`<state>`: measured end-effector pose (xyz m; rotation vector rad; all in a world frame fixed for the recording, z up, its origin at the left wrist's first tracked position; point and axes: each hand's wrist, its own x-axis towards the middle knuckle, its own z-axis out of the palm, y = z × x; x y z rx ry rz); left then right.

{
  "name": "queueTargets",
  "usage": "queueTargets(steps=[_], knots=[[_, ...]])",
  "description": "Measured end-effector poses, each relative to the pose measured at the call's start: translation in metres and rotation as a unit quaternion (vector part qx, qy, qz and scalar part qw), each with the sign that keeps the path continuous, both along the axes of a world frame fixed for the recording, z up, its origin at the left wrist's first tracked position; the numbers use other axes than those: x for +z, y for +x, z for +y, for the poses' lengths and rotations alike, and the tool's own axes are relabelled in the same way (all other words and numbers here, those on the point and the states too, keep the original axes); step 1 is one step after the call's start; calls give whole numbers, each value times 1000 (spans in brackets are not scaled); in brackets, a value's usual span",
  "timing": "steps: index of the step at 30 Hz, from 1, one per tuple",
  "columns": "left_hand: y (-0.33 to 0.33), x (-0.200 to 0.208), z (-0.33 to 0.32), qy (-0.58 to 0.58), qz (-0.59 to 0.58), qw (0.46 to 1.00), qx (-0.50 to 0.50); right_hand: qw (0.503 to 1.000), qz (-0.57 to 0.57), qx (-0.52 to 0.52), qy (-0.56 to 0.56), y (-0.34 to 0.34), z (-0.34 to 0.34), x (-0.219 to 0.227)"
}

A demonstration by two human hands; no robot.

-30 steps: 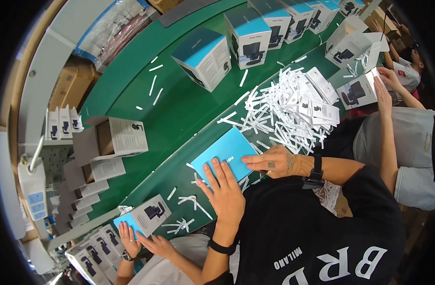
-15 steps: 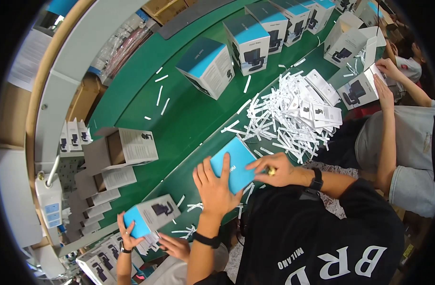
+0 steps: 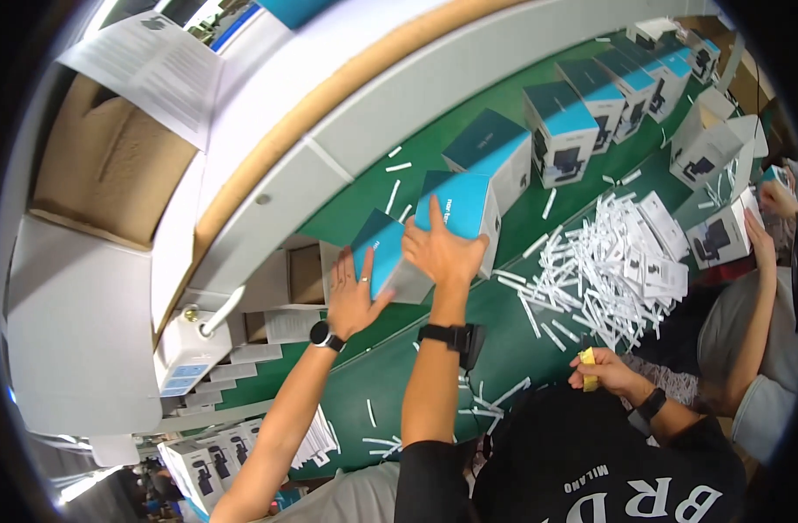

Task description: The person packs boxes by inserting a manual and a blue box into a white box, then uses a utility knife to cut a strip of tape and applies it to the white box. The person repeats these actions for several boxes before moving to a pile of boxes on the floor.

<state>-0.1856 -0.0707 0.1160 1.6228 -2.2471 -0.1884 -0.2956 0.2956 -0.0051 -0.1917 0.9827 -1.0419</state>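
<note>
The left hand [image 3: 442, 248] lies open and flat on the top of the teal-and-white cardboard box [image 3: 462, 202], which stands on the green surface [image 3: 416, 383] near the middle. The box looks light, stiff and smooth, so I judge it best taken by two opposite walls. The right hand [image 3: 601, 373], at 4 o'clock, is closed around a small yellow object [image 3: 588, 357]. A co-worker's hand [image 3: 354, 295] touches a similar box [image 3: 380, 253] at 9 o'clock.
</note>
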Motion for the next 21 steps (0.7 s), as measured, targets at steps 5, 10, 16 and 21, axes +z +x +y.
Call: queueTargets(steps=[5, 10, 16, 21], knots=[[-35, -14, -41, 111, -11, 990, 85, 995, 87, 14, -36, -16, -26, 16], [-32, -16, -36, 7, 24, 996, 87, 992, 121, 1, -45, -27, -40, 0], [-2, -61, -49, -187, 40, 981, -25, 871, 476, -4, -116, -49, -66, -49], [136, 12, -92, 65, -234, 949, 201, 575, 813, -91, -7, -128, -74, -76]])
